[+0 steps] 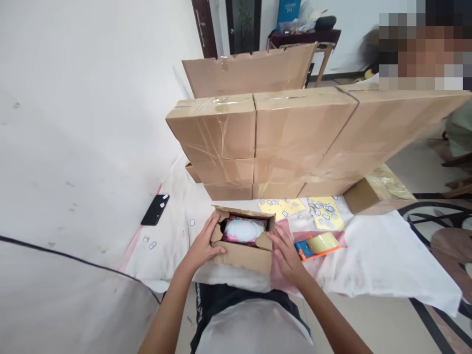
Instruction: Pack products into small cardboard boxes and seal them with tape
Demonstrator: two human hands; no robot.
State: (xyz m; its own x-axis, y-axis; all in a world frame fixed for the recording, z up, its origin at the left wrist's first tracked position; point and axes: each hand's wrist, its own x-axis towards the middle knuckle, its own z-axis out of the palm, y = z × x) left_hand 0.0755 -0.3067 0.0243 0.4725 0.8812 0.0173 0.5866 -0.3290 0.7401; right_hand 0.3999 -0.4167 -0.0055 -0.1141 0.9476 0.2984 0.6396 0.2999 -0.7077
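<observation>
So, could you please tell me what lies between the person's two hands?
In the head view, an open cardboard box lies between the left hand and the right hand, with a packet showing inside it.

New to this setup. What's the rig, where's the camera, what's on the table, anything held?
No robot here: just a person's two bare hands. The single picture comes from a head-worn camera looking forward and down. The left hand and right hand rest against opposite ends of an open carton, with a package inside. On the pale cloth, taped cardboard boxes stand stacked behind it, a tape dispenser lies right, and a flat black object left.
</observation>
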